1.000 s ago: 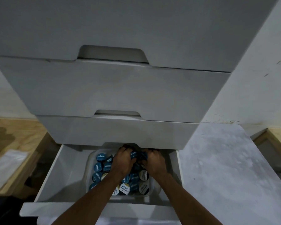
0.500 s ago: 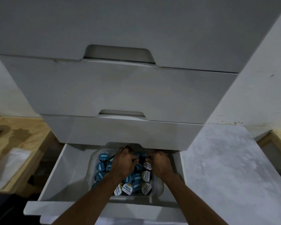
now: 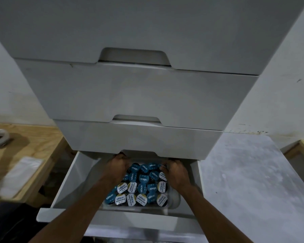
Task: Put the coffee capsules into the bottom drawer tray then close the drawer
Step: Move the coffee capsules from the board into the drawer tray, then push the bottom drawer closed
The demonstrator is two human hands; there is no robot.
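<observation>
the round foil-lidded coffee capsules [image 3: 141,188] carry print turned sideways to the camera: the blue lids read "excelso" in white, and the white-and-gold lids read "excelso" over "robusta gold" (anything smaller is too fine to make out). they stand lid-up in packed rows inside a clear plastic tray [image 3: 173,200], which sits in the pulled-out white bottom drawer [image 3: 74,186], nearer its right wall.

the capsules lie between the two hands. the left hand [image 3: 118,168] is at the tray's far-left corner and the right hand [image 3: 175,172] at its far-right corner. both forearms reach in over the drawer's front panel, knuckles up, fingers curled downward. the fingertips are hidden in shadow under the white drawer front above [image 3: 139,137], so i cannot tell whether either hand grips the tray rim, a capsule or nothing.
</observation>
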